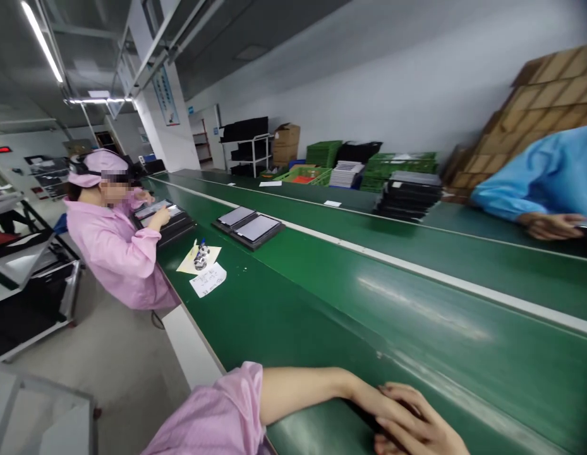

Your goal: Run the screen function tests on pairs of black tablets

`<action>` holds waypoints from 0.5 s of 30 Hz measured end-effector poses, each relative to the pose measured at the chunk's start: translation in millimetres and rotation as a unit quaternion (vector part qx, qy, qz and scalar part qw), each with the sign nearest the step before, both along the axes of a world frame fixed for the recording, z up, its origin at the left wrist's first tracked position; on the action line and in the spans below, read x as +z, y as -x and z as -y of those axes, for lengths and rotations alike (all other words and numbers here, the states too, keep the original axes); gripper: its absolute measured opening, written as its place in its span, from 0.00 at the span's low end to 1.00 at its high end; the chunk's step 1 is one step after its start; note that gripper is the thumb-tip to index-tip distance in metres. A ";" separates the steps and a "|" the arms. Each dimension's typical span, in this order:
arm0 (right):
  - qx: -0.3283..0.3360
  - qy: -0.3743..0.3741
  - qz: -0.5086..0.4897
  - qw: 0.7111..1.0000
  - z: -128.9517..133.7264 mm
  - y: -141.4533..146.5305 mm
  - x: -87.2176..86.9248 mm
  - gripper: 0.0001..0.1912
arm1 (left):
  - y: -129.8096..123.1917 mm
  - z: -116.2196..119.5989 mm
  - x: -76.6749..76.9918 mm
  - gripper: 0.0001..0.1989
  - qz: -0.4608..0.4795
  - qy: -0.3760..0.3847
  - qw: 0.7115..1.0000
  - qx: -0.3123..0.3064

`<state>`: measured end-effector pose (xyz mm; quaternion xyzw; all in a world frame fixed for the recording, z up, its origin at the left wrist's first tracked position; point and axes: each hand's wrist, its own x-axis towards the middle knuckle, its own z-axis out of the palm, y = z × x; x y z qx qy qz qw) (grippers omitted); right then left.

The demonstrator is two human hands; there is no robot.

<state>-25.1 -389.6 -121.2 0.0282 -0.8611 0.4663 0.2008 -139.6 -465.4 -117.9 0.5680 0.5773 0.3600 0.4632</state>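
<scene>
My left arm, in a pink sleeve, reaches in from the lower left. My left hand lies against my right hand low over the green work surface. The two hands overlap, their fingers crossing loosely and stretched out rather than curled into fists. No object shows in either hand. Part of each hand is hidden by the other or by the bottom edge of the view.
A co-worker in pink handles a dark flat panel at left. Nearby lie a black double tray, a handwritten paper and small bottles. Stacked black trays stand across, near a blue-sleeved person.
</scene>
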 end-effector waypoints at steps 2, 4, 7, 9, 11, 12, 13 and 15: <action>0.005 0.008 -0.008 1.000 3.9 -3.3 7.8 0.15 | 3.5 2.0 -1.0 0.39 0.066 0.116 0.989 -0.060; 0.011 0.008 -0.025 1.000 6.9 -6.1 12.0 0.15 | 4.3 6.5 -3.2 0.39 0.115 0.191 0.970 -0.102; 0.014 0.012 -0.037 0.999 11.4 -10.6 15.3 0.18 | 2.2 11.5 -7.7 0.35 0.155 0.226 0.951 -0.146; 0.015 0.019 -0.027 0.999 15.0 -13.6 18.6 0.22 | 0.3 12.3 -10.9 0.32 0.176 0.233 0.943 -0.162; 0.019 0.025 -0.017 0.999 17.9 -15.8 21.8 0.25 | -1.2 11.7 -13.7 0.29 0.185 0.236 0.939 -0.166; 0.022 0.025 -0.015 0.999 18.5 -16.4 22.6 0.26 | -1.6 11.2 -15.0 0.28 0.185 0.236 0.939 -0.167; 0.026 0.024 -0.014 0.999 18.3 -16.6 22.5 0.28 | -1.7 10.5 -16.3 0.27 0.183 0.234 0.940 -0.168; 0.034 0.023 -0.016 0.999 15.4 -15.8 19.2 0.29 | -1.1 9.0 -18.8 0.25 0.180 0.232 0.940 -0.175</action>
